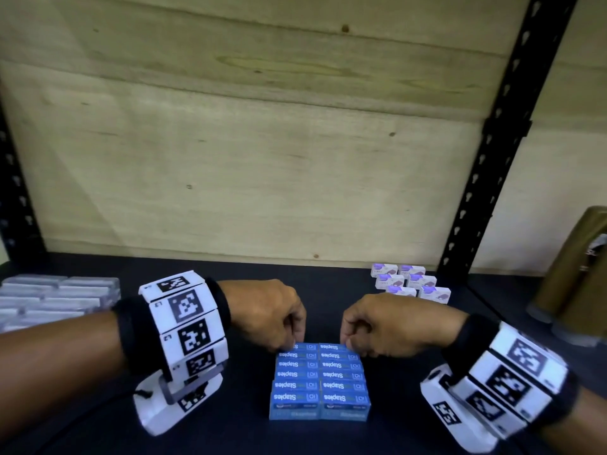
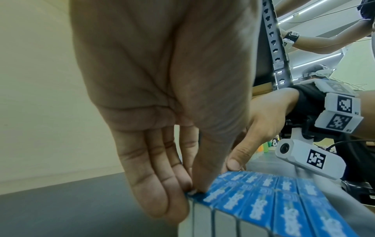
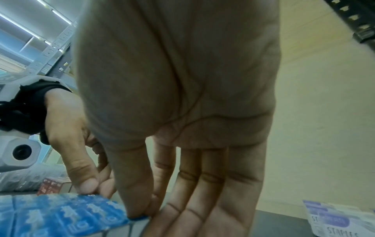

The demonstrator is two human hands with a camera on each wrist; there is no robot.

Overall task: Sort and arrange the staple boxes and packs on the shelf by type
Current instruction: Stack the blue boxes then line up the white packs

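Observation:
Blue staple boxes (image 1: 320, 379) stand in two tight columns of several rows on the dark shelf (image 1: 230, 431), also seen in the left wrist view (image 2: 274, 200) and right wrist view (image 3: 61, 213). My left hand (image 1: 290, 343) pinches the far-left box of the block, thumb on its top edge (image 2: 190, 190) and fingers down its far side. My right hand (image 1: 348, 343) pinches the far-right box the same way (image 3: 154, 214). White and purple staple boxes (image 1: 410, 283) sit in a neat group at the back right. Clear packs (image 1: 56, 297) lie in rows at the left.
A wooden back panel (image 1: 262, 142) closes off the shelf behind. A black slotted upright (image 1: 486, 178) stands at the right, with a gold cylinder (image 1: 571, 267) beyond it. Red-brown boxes (image 3: 50, 186) show at the left in the right wrist view. Another person's arm (image 2: 324, 41) appears in the background.

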